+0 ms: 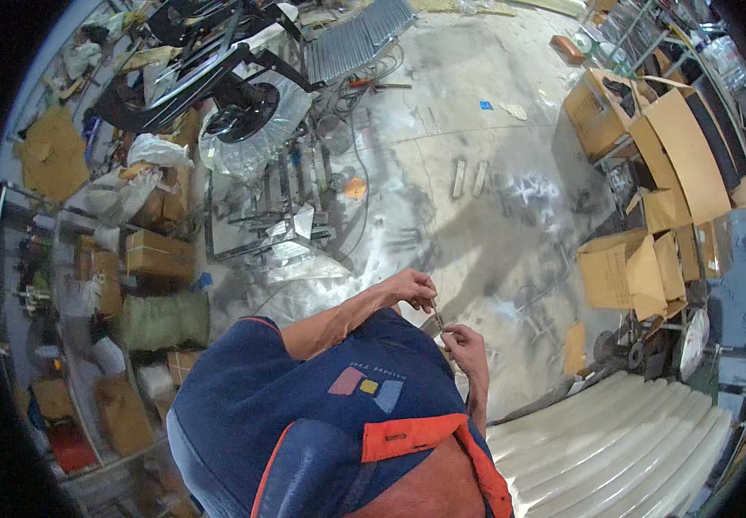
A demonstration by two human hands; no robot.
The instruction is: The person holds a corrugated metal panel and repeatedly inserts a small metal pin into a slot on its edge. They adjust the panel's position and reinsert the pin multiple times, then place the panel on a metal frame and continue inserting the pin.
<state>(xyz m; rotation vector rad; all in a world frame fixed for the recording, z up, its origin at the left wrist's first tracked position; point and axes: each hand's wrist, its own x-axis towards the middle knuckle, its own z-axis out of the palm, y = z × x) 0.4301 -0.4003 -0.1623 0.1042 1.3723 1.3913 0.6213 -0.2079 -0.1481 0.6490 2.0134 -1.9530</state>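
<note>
In front of my body, my left hand (410,288) and my right hand (467,342) are close together, fingers pinched. A small thin metallic-looking piece (438,318) spans the short gap between their fingertips. The left fingers hold its far end and the right fingers its near end. It is too small for me to make out its kind. My navy shirt (304,380) with orange trim lies just behind both hands.
Far left stands a black metal frame with a round base (242,112), beside metal bars and cables. Shelves with cartons (159,255) and a green sack (164,321) line the left. Open cardboard boxes (619,268) stand at right, above long white rolls (623,449). Two short strips (459,179) lie on the floor.
</note>
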